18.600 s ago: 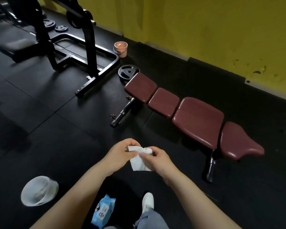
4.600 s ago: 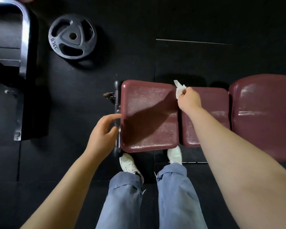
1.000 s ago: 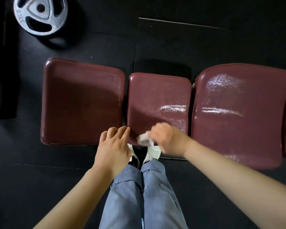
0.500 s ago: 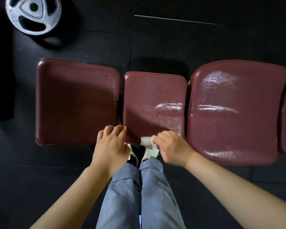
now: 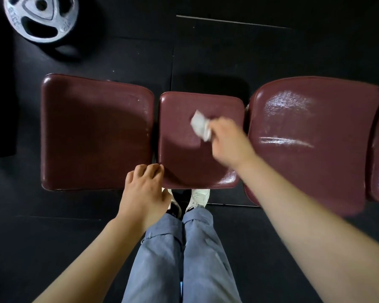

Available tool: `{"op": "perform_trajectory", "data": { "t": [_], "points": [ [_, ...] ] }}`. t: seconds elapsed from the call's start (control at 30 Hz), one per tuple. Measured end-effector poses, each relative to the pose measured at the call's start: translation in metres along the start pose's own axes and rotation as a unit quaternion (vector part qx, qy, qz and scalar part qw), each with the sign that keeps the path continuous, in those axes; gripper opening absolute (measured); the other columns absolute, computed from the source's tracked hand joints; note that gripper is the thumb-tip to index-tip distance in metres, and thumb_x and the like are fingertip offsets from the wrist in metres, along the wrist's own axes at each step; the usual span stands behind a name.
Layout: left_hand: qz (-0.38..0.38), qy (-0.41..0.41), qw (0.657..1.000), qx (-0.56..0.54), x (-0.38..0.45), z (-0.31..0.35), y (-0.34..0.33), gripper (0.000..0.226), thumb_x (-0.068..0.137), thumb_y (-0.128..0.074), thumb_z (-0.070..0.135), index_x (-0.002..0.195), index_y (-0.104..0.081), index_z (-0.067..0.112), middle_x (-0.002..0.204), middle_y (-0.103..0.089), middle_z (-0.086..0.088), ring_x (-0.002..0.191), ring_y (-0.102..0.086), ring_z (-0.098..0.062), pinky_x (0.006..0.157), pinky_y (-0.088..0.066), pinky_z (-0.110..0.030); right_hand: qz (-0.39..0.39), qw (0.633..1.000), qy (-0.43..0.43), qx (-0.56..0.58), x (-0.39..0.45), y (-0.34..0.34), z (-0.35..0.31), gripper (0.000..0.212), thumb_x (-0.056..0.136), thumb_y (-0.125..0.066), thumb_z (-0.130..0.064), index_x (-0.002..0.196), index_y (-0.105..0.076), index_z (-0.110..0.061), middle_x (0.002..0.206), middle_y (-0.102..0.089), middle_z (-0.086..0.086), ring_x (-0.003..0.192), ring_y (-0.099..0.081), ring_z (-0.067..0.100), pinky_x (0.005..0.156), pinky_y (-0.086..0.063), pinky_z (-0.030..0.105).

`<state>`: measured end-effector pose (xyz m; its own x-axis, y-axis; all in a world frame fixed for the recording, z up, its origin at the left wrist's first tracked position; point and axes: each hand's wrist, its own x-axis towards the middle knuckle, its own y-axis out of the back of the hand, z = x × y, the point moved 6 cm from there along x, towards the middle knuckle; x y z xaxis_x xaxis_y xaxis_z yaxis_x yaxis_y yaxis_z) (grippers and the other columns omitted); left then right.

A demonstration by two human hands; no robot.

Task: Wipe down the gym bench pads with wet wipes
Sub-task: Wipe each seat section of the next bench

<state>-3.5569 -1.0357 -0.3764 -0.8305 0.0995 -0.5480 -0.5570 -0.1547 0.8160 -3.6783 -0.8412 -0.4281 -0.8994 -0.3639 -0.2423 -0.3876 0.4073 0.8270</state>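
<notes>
Currently the right hand has its fingers curled around a crumpled wet wipe, pinching one bunched end so the free end sticks out toward the left and far side; the hand is motion-blurred, so exact finger placement cannot be read. Wipe sits on, or just above, the upper right part of the middle pad; contact is likely but not certain from this view. Left hand holds nothing: its fingers bend loosely over the near edge where the left pad meets the middle pad, apparently bracing. Large pad to the right shows glossy streaks, judged to be wet film. Handling note: the wipe is light, limp and damp, with no stiffness of its own, so it should be gripped as a wad with fingers pressing flat behind it; a loose corner will fold and skid. Pads look like firm vinyl over foam, slick when wet, fixed on the bench frame, so pressure can be steady. Outward: black rubber floor, weight plate at upper left, the person's jeans and pale shoes below the pad.
</notes>
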Motion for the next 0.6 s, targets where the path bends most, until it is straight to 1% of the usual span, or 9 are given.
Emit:
{"op": "perform_trajectory", "data": {
  "t": [0.07, 0.17, 0.23, 0.3, 0.37, 0.43, 0.47, 0.53, 0.6],
  "points": [
    [-0.005, -0.002, 1.0, 0.002, 0.002, 0.001, 0.004, 0.052, 0.075, -0.039, 0.036, 0.114, -0.065, 0.012, 0.115, -0.064, 0.001, 0.106, -0.049, -0.027, 0.088, -0.041, -0.042, -0.063, 0.997, 0.044, 0.022, -0.07, -0.022, -0.014, 0.025, 0.074, -0.042, -0.003, 0.088, -0.062, -0.009, 0.079, -0.054, 0.008, 0.075, -0.049, 0.028, 0.068, -0.045, 0.044],
    [-0.008, -0.012, 1.0, 0.011, 0.003, 0.001, 0.007, 0.057, 0.076, -0.035, 0.039, 0.114, -0.067, 0.01, 0.114, -0.066, 0.0, 0.105, -0.053, -0.029, 0.087, -0.045, -0.044, -0.093, 0.992, 0.087, 0.016, -0.131, -0.03, -0.024, 0.019, 0.076, -0.043, -0.003, 0.083, -0.057, -0.013, 0.073, -0.046, 0.0, 0.07, -0.042, 0.021, 0.066, -0.041, 0.035],
    [-0.004, -0.015, 1.0, 0.014, 0.004, -0.001, 0.008, 0.054, 0.078, -0.04, 0.038, 0.116, -0.068, 0.011, 0.116, -0.066, 0.001, 0.107, -0.053, -0.027, 0.089, -0.045, -0.043, -0.077, 0.995, 0.068, 0.0, -0.111, -0.024, -0.015, 0.019, 0.07, -0.044, -0.002, 0.079, -0.053, -0.015, 0.073, -0.047, 0.0, 0.071, -0.044, 0.023, 0.066, -0.038, 0.033],
    [0.002, -0.019, 1.0, 0.015, 0.004, -0.003, 0.008, 0.051, 0.077, -0.045, 0.038, 0.115, -0.068, 0.013, 0.115, -0.067, 0.002, 0.107, -0.051, -0.025, 0.089, -0.044, -0.042, -0.018, 1.0, 0.003, -0.02, -0.06, -0.008, 0.003, 0.016, 0.066, -0.046, -0.003, 0.078, -0.051, -0.014, 0.076, -0.051, 0.007, 0.074, -0.05, 0.031, 0.066, -0.039, 0.039],
    [0.006, -0.023, 1.0, 0.015, 0.004, -0.004, 0.008, 0.051, 0.076, -0.043, 0.038, 0.112, -0.068, 0.013, 0.113, -0.067, 0.003, 0.105, -0.051, -0.026, 0.087, -0.044, -0.042, 0.049, 0.997, -0.041, -0.041, -0.005, 0.013, 0.02, 0.014, 0.071, -0.051, -0.005, 0.084, -0.054, -0.009, 0.085, -0.056, 0.015, 0.081, -0.053, 0.037, 0.07, -0.04, 0.043],
    [0.008, -0.028, 0.999, 0.017, 0.005, -0.004, 0.008, 0.049, 0.077, -0.042, 0.037, 0.11, -0.069, 0.013, 0.111, -0.067, 0.003, 0.102, -0.054, -0.028, 0.085, -0.044, -0.042, 0.11, 0.99, -0.068, -0.057, 0.04, 0.035, 0.03, 0.016, 0.077, -0.052, -0.006, 0.092, -0.057, -0.005, 0.094, -0.059, 0.018, 0.089, -0.054, 0.038, 0.076, -0.039, 0.043],
    [0.009, -0.03, 0.999, 0.02, 0.006, -0.004, 0.008, 0.049, 0.078, -0.042, 0.036, 0.11, -0.07, 0.012, 0.11, -0.068, 0.003, 0.102, -0.055, -0.028, 0.085, -0.044, -0.043, 0.126, 0.985, -0.099, -0.056, 0.056, 0.042, 0.036, 0.016, 0.081, -0.051, -0.007, 0.096, -0.057, -0.005, 0.099, -0.06, 0.017, 0.094, -0.054, 0.038, 0.079, -0.04, 0.042],
    [0.013, -0.03, 0.999, 0.021, 0.008, -0.005, 0.009, 0.048, 0.08, -0.042, 0.036, 0.11, -0.071, 0.013, 0.109, -0.069, 0.002, 0.102, -0.056, -0.029, 0.087, -0.044, -0.043, 0.124, 0.98, -0.147, -0.045, 0.069, 0.044, 0.041, 0.016, 0.085, -0.047, -0.008, 0.098, -0.057, -0.006, 0.105, -0.061, 0.015, 0.1, -0.054, 0.036, 0.083, -0.039, 0.04],
    [0.013, -0.03, 0.999, 0.017, 0.008, -0.004, 0.01, 0.047, 0.08, -0.042, 0.038, 0.107, -0.072, 0.013, 0.106, -0.069, 0.002, 0.102, -0.056, -0.03, 0.088, -0.044, -0.044, 0.111, 0.986, -0.118, -0.035, 0.05, 0.036, 0.032, 0.016, 0.082, -0.047, -0.007, 0.094, -0.057, -0.007, 0.099, -0.06, 0.015, 0.095, -0.054, 0.036, 0.08, -0.04, 0.041]
  ]
}}
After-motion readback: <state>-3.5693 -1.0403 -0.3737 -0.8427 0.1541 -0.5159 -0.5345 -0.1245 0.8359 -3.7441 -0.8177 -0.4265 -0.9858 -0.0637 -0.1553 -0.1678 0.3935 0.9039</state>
